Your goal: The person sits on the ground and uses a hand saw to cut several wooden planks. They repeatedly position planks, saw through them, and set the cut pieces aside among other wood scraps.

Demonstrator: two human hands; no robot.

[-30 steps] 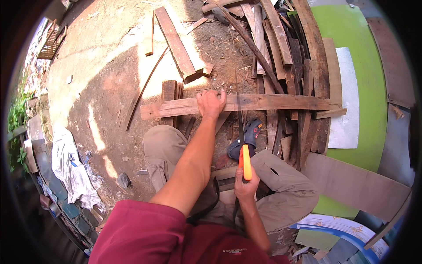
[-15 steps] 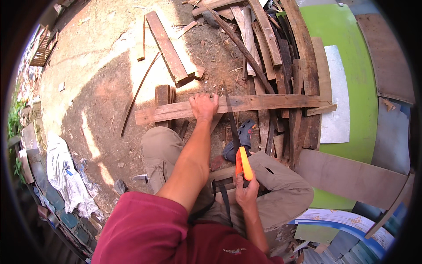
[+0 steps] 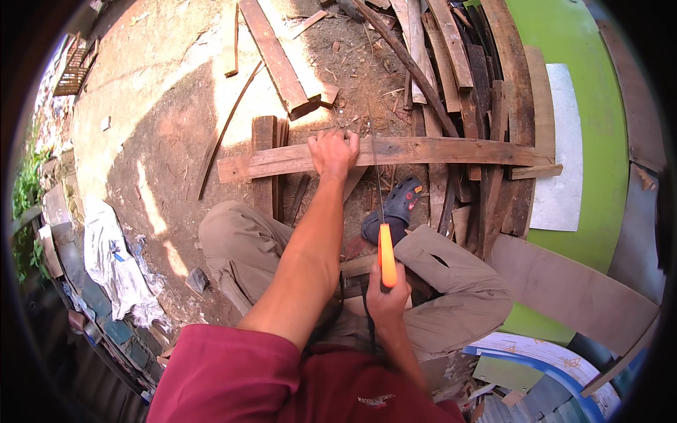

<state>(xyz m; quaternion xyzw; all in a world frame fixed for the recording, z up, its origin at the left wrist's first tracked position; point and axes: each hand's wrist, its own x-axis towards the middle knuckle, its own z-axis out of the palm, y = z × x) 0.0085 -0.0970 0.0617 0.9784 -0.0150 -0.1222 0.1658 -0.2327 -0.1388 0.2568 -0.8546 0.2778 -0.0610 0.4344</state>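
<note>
A long wooden plank (image 3: 451, 150) lies crosswise before me, its left part over short wood blocks (image 3: 264, 130) and its right part over a pile of boards. My left hand (image 3: 333, 153) is closed over the plank left of its middle, fingers curled on the far edge. My right hand (image 3: 388, 296) grips the orange and yellow handle of a hand saw (image 3: 388, 257). The thin dark blade points away from me and crosses the plank just right of my left hand. Seen nearly edge-on, the blade does not show how deep it sits in the wood.
My foot in a dark clog (image 3: 396, 204) is close to the blade's right side. Stacked old boards (image 3: 518, 77) lie at the right, beside a green sheet (image 3: 592, 120). A thick beam (image 3: 278, 60) rests on the ground ahead. White cloth (image 3: 113, 257) lies at the left.
The saw has turned more upright and edge-on, its handle slightly left and higher in view. My left hand stays on the plank. The view has shifted a little, and my left knee has moved outward.
</note>
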